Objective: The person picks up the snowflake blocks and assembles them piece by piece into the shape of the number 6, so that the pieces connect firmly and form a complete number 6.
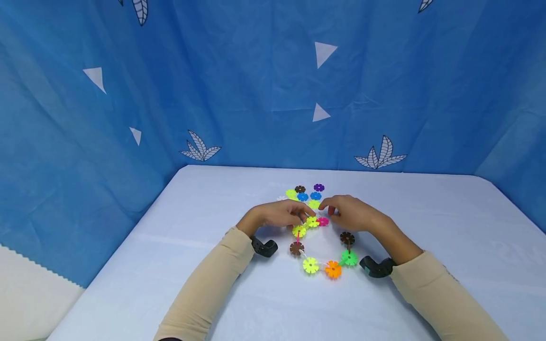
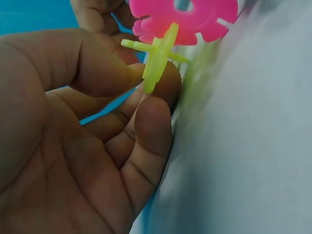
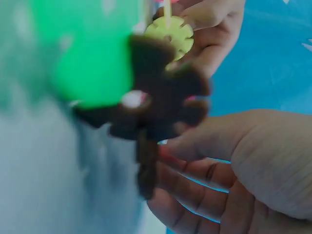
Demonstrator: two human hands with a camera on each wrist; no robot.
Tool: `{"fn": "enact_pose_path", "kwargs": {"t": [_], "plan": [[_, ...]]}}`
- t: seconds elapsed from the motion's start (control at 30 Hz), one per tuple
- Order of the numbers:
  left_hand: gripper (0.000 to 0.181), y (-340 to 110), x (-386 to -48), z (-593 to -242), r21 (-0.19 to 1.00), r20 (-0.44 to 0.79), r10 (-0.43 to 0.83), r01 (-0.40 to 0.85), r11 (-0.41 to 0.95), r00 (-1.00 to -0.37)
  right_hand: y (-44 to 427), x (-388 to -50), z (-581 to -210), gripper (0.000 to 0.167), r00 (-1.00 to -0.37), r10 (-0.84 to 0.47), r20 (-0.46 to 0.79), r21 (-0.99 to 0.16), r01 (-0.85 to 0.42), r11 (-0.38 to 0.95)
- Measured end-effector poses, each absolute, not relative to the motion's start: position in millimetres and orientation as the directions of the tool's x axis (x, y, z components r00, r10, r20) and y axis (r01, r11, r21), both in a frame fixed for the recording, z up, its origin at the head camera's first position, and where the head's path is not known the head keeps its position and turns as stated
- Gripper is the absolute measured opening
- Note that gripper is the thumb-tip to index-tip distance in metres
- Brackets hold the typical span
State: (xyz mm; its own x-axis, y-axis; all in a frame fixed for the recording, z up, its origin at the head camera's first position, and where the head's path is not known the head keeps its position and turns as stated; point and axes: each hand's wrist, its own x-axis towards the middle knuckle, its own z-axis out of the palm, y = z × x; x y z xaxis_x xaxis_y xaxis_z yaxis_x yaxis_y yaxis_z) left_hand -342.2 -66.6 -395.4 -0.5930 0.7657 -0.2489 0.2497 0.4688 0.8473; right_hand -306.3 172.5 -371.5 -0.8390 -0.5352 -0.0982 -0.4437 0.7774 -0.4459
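A loop of linked plastic flower-shaped building discs lies on the table in front of me. My left hand (image 1: 285, 213) pinches a yellow-green disc (image 2: 158, 61) between thumb and finger at the loop's far side. A pink disc (image 2: 190, 19) is joined to it. Just right of these, my right hand (image 1: 353, 213) hovers with bent fingers. A reddish patch shows near its thumb, and whether it holds a piece is unclear. In the right wrist view, a brown disc (image 3: 161, 87) and a blurred green disc (image 3: 92, 53) partly hide the right fingertips.
Nearer me, the loop includes an orange disc (image 1: 333, 269) and a brown disc (image 1: 296, 248). Beyond the hands lie several loose discs, among them a purple one (image 1: 319, 187) and a blue one (image 1: 303, 197). A blue curtain (image 1: 264, 85) hangs behind the white table (image 1: 448, 227).
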Motion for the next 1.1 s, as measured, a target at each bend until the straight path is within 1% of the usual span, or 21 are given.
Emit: {"fn": "enact_pose_path", "kwargs": {"t": [0.1, 0.23, 0.37, 0.53, 0.63, 0.77, 0.87, 0.97, 1.1], "plan": [[0.037, -66.9, -343.9, -396.0, 0.862, -0.253, 0.765, 0.22, 0.457, -0.593, 175.7, -308.6, -375.2, 0.039, -0.822, -0.561, -0.095, -0.428, -0.475, 0.769], [0.032, -67.4, -345.2, -398.6, 0.868, -0.245, 0.769, 0.22, 0.445, -0.591, 176.3, -310.6, -380.5, 0.041, -0.814, -0.567, -0.126, -0.425, -0.472, 0.772], [0.028, -67.3, -345.2, -399.5, 0.867, -0.239, 0.766, 0.225, 0.445, -0.597, 176.3, -311.9, -381.8, 0.036, -0.833, -0.534, -0.144, -0.425, -0.435, 0.794], [0.025, -67.1, -343.9, -398.9, 0.868, -0.235, 0.762, 0.221, 0.444, -0.604, 178.2, -314.1, -382.4, 0.023, -0.851, -0.506, -0.14, -0.438, -0.405, 0.802], [0.025, -66.7, -342.9, -398.6, 0.869, -0.232, 0.757, 0.219, 0.443, -0.611, 180.0, -315.5, -383.7, 0.024, -0.849, -0.512, -0.13, -0.443, -0.412, 0.796], [0.025, -65.3, -341.9, -398.3, 0.869, -0.233, 0.744, 0.21, 0.449, -0.627, 181.6, -316.3, -384.2, 0.03, -0.848, -0.516, -0.125, -0.452, -0.414, 0.79], [0.027, -64.8, -341.9, -399.0, 0.868, -0.232, 0.738, 0.207, 0.451, -0.634, 181.3, -316.1, -382.9, 0.027, -0.852, -0.508, -0.124, -0.448, -0.409, 0.795], [0.027, -64.5, -342.3, -400.7, 0.865, -0.226, 0.74, 0.218, 0.451, -0.633, 182.3, -314.8, -380.9, 0.02, -0.865, -0.492, -0.103, -0.452, -0.4, 0.797], [0.027, -64.2, -342.7, -403.2, 0.864, -0.215, 0.75, 0.237, 0.445, -0.625, 187.1, -314.1, -378.6, 0.01, -0.883, -0.459, -0.094, -0.509, -0.354, 0.785]]}}
